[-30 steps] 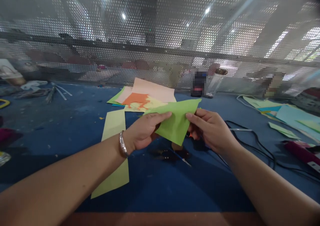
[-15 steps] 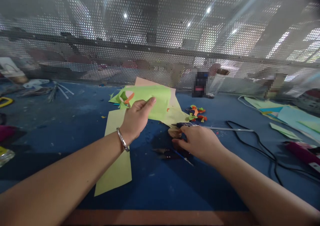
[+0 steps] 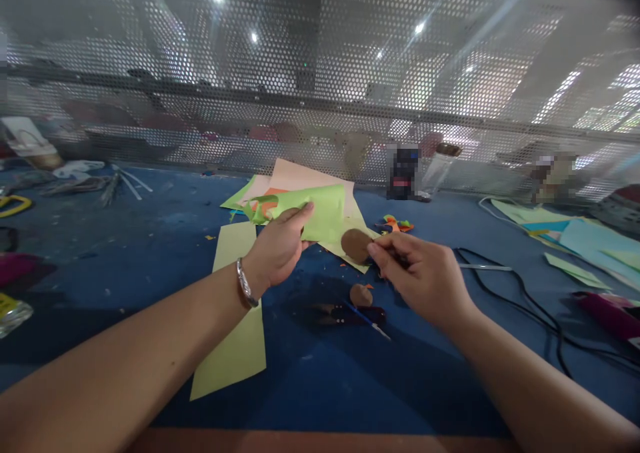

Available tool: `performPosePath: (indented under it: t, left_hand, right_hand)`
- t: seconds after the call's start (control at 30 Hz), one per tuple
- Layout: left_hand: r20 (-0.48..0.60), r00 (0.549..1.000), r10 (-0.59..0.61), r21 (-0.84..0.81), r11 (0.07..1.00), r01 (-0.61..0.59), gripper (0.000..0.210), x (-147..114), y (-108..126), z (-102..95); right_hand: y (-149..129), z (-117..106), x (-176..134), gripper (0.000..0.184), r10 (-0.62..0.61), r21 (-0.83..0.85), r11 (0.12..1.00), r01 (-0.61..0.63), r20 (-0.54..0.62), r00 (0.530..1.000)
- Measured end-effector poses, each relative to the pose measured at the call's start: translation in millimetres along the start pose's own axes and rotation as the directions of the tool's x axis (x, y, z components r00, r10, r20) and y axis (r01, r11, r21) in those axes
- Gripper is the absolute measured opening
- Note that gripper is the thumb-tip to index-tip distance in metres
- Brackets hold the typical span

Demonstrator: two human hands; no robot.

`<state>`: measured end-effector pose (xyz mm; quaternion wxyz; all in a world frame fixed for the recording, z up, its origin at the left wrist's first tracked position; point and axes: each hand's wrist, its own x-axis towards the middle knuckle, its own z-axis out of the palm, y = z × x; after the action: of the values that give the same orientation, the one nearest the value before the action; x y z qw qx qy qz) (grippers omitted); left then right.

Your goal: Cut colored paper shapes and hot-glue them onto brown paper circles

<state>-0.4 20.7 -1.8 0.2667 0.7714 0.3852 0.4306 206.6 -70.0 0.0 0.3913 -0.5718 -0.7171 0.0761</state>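
My left hand (image 3: pixel 280 239) grips a sheet of light green paper (image 3: pixel 325 206), thumb on top, its left end cut ragged. Between the thumb and fingers of my right hand (image 3: pixel 423 266) is a flat brown disc (image 3: pixel 356 246), held up just right of the green sheet. A smaller brown round piece (image 3: pixel 361 295) lies below on the blue table (image 3: pixel 310 373). Beside it are dark thread snips (image 3: pixel 345 314) and a slim blue pen-like tool (image 3: pixel 367 321). Under my left wrist rests a pale yellow paper strip (image 3: pixel 235 346). Pink paper (image 3: pixel 310 176) lies behind the green sheet.
Orange and green paper scraps (image 3: pixel 395 224) sit beyond my right hand. A black cable (image 3: pixel 530 306) curves at right, near a magenta tool (image 3: pixel 607 314) and stacked coloured papers (image 3: pixel 585 239). Perforated metal mesh (image 3: pixel 300 53) walls off the back. A clear bottle (image 3: pixel 440 169) stands there.
My right hand has lifted the brown disc off the table, uncovering the smaller round piece. My left hand has tilted the green sheet and shifted slightly downward.
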Motion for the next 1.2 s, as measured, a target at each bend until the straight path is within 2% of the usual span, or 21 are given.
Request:
performPosePath:
  t: [0.03, 0.07, 0.1, 0.13, 0.2, 0.3, 0.4, 0.53, 0.97, 1.1, 1.2]
  left_hand:
    - [0.03, 0.999, -0.046, -0.1, 0.994, 0.048, 0.049, -1.8, 4.2, 2.3]
    - [0.088, 0.983, -0.159, -0.371, 0.911, 0.181, 0.043, -3.9, 9.2, 4.9]
    - [0.197, 0.954, -0.225, -0.585, 0.754, 0.299, 0.035, -6.2, 14.5, 7.6]
    - [0.268, 0.932, -0.244, -0.701, 0.614, 0.363, 0.029, -8.6, 19.7, 10.4]
    - [0.341, 0.911, -0.231, -0.785, 0.463, 0.411, 0.022, -12.7, 27.9, 15.6]
    - [0.401, 0.896, -0.189, -0.805, 0.394, 0.444, 0.02, -16.5, 33.1, 20.5]
    - [0.437, 0.883, -0.17, -0.808, 0.359, 0.468, 0.017, -18.2, 33.2, 21.3]
    - [0.454, 0.88, -0.141, -0.806, 0.356, 0.473, 0.014, -19.5, 32.6, 19.3]
    - [0.454, 0.882, -0.125, -0.78, 0.423, 0.461, 0.011, -19.3, 35.8, 20.1]
    - [0.423, 0.894, -0.15, -0.777, 0.447, 0.442, 0.013, -18.9, 35.3, 21.1]
    - [0.413, 0.902, -0.125, -0.778, 0.466, 0.421, 0.005, -18.7, 34.3, 20.8]
  right_hand:
    - [0.5, -0.4, 0.6, 0.029, 0.012, 0.082, 0.997, -0.01, -0.023, 1.0]
    - [1.2, -0.1, 1.4, 0.029, 0.021, 0.142, 0.99, -0.017, -0.03, 0.999]
    - [2.2, 0.8, 2.4, 0.03, 0.027, 0.182, 0.983, -0.022, -0.027, 0.999]
    - [3.3, 2.2, 3.4, 0.03, 0.031, 0.208, 0.978, -0.026, -0.018, 0.999]
    - [5.4, 5.2, 5.2, 0.03, 0.035, 0.223, 0.974, -0.035, 0.007, 0.999]
    - [6.6, 7.8, 6.3, 0.028, 0.04, 0.225, 0.973, -0.041, 0.011, 0.999]
    - [5.9, 7.7, 6.3, 0.027, 0.056, 0.242, 0.969, -0.052, -0.012, 0.998]
    - [5.7, 7.2, 6.5, 0.028, 0.062, 0.225, 0.973, -0.051, -0.041, 0.997]
    - [9.7, 6.8, 7.6, 0.028, 0.058, 0.197, 0.979, -0.046, -0.056, 0.997]
    - [8.4, 5.2, 4.8, 0.016, -0.007, 0.162, 0.986, 0.031, -0.149, 0.989]
    - [6.8, 3.6, 2.3, 0.026, -0.125, 0.084, 0.987, 0.138, -0.149, 0.981]
